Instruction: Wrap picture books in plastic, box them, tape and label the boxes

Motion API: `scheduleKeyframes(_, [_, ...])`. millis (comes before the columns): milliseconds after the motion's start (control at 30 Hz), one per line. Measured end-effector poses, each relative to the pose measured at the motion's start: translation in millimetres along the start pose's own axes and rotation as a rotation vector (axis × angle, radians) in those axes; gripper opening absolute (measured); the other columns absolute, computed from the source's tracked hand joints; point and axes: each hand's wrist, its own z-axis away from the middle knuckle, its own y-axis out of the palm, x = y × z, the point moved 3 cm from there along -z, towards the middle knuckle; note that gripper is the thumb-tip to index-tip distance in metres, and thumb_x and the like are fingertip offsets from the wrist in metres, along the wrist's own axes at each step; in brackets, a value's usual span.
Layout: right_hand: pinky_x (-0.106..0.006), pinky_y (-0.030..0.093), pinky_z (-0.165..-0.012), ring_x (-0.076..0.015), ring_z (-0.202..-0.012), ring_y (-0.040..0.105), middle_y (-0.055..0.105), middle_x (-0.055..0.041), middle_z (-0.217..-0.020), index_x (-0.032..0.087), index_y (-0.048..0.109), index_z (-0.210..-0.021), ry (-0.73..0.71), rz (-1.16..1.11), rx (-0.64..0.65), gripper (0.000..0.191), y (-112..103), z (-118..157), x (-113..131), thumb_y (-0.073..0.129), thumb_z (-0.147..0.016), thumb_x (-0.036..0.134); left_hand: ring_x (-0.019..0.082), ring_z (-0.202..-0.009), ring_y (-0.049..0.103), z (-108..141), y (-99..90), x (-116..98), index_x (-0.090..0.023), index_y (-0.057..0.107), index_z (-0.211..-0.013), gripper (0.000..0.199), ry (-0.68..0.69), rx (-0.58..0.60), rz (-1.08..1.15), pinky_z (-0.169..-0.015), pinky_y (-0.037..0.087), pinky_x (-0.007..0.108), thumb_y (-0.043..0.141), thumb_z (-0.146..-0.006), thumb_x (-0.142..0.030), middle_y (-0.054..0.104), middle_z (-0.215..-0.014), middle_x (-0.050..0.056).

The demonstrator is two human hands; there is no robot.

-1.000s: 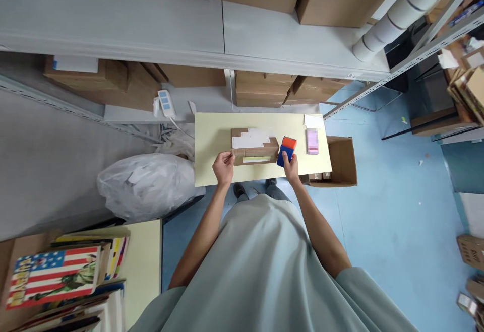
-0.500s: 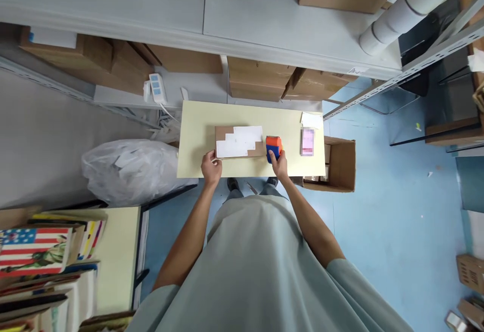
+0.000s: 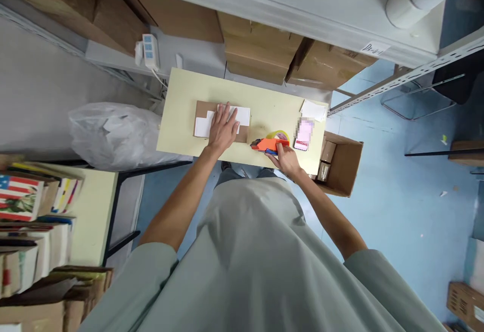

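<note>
A flat cardboard package (image 3: 201, 110) with white paper pieces on its top lies on the pale yellow table (image 3: 177, 120). My left hand (image 3: 224, 129) rests on it, palm down, fingers spread over the paper. To the right of the package, my right hand (image 3: 286, 159) grips an orange and blue tape dispenser (image 3: 269, 144) with a yellow-edged roll of tape in it. The dispenser's dark front end points toward the package's right edge and appears just apart from it. The fingers of the right hand are partly hidden by the dispenser.
A phone (image 3: 301, 143) and white papers (image 3: 313, 110) lie at the table's right end. An open carton (image 3: 346, 166) stands on the floor beside it. Behind are shelves with cardboard boxes (image 3: 260, 45) and a power strip (image 3: 150, 52). A plastic bag (image 3: 109, 130) and books (image 3: 22, 196) are at left.
My left hand has moved from the package's near left corner onto its top and spread out. My right hand has turned the tape dispenser sideways, its front toward the package. The view has shifted.
</note>
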Motion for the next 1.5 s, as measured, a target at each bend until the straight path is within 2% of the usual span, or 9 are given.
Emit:
scheduleKeyframes(133, [-0.043,0.05,-0.109,-0.0359,-0.122,0.071,0.076,-0.025,-0.126,0.004,0.043,-0.154,-0.111,0.051,0.044,0.069,9.4,-7.2,-6.5,0.029,-0.117,0.06,0.032,-0.174,0.015,-16.0,17.4,9.8,-0.02,0.051,-0.167,0.077,0.072,0.052,-0.064,-0.141,0.008,0.056,0.035,-0.11,-0.069,0.031,-0.184,0.012])
scheduleKeyframes(267, [-0.043,0.047,-0.111,-0.0361,-0.123,0.07,0.077,-0.0259,-0.127,0.004,0.045,-0.15,-0.161,0.113,0.088,0.065,31.2,-17.9,-4.4,0.031,-0.118,0.058,0.032,-0.174,0.015,-24.3,28.5,21.4,-0.02,0.047,-0.17,0.08,0.122,0.028,-0.092,-0.141,0.002,0.056,0.034,-0.11,-0.071,0.031,-0.184,0.011])
scheduleKeyframes(467, [-0.039,0.047,-0.107,-0.0344,-0.121,0.072,0.077,-0.0269,-0.128,0.003,0.045,-0.147,-0.148,0.19,0.081,0.058,55.9,-31.1,8.4,0.031,-0.119,0.053,0.036,-0.174,0.015,-30.4,39.8,35.1,-0.02,0.046,-0.17,0.076,0.168,-0.02,-0.095,-0.14,-0.003,0.059,0.037,-0.111,-0.067,0.034,-0.183,0.012])
scheduleKeyframes(667, [-0.039,0.049,-0.105,-0.0337,-0.117,0.074,0.077,-0.0283,-0.127,0.001,0.045,-0.146,-0.089,0.229,0.031,0.057,60.6,-33.4,13.0,0.032,-0.119,0.05,0.036,-0.174,0.011,-36.3,45.7,40.2,-0.021,0.045,-0.171,0.074,0.192,-0.026,-0.079,-0.14,-0.008,0.058,0.042,-0.111,-0.064,0.032,-0.184,0.009])
scheduleKeyframes(800, [-0.039,0.05,-0.103,-0.0335,-0.116,0.075,0.076,-0.029,-0.129,-0.001,0.042,-0.149,-0.042,0.251,0.021,0.059,61.0,-35.2,13.8,0.033,-0.119,0.049,0.037,-0.174,0.012,-37.0,43.8,37.6,-0.019,0.047,-0.17,0.076,0.203,-0.025,-0.046,-0.14,-0.008,0.058,0.042,-0.111,-0.065,0.033,-0.183,0.011])
scheduleKeyframes(1067, [-0.041,0.052,-0.1,-0.0326,-0.108,0.077,0.078,-0.0272,-0.117,-0.003,0.044,-0.145,-0.092,0.363,-0.021,0.056,69.3,-42.0,19.3,0.029,-0.12,0.045,0.034,-0.171,0.027,-18.3,26.4,17.2,-0.019,0.052,-0.166,0.071,0.203,-0.032,-0.103,-0.142,0.009,0.057,0.035,-0.112,-0.063,0.047,-0.175,0.014])
scheduleKeyframes(1200, [-0.04,0.052,-0.095,-0.0327,-0.106,0.077,0.077,-0.0284,-0.118,0.0,0.048,-0.141,-0.191,0.401,0.019,0.055,71.1,-33.3,35.1,0.027,-0.12,0.045,0.034,-0.166,0.035,0.0,20.1,9.2,-0.015,0.053,-0.163,0.069,0.185,-0.027,-0.088,-0.141,0.014,0.057,0.033,-0.114,-0.058,0.054,-0.168,0.018])
scheduleKeyframes(1367, [-0.041,0.049,-0.093,-0.0331,-0.103,0.075,0.077,-0.0283,-0.113,0.0,0.05,-0.139,-0.26,0.341,0.083,0.054,76.6,-21.6,61.1,0.023,-0.121,0.044,0.033,-0.163,0.041,19.9,15.9,6.4,-0.014,0.057,-0.159,0.061,0.132,0.005,-0.088,-0.141,0.016,0.057,0.03,-0.115,-0.048,0.06,-0.16,0.02])
scheduleKeyframes(1500, [-0.043,0.047,-0.093,-0.0331,-0.101,0.075,0.076,-0.0286,-0.113,-0.002,0.049,-0.143,-0.269,0.25,0.117,0.045,80.9,-19.9,74.1,0.031,-0.118,0.03,0.032,-0.163,0.041,30.4,12.0,6.0,-0.014,0.059,-0.156,0.056,0.086,0.058,-0.131,-0.142,0.017,0.056,0.03,-0.115,-0.04,0.06,-0.159,0.02])
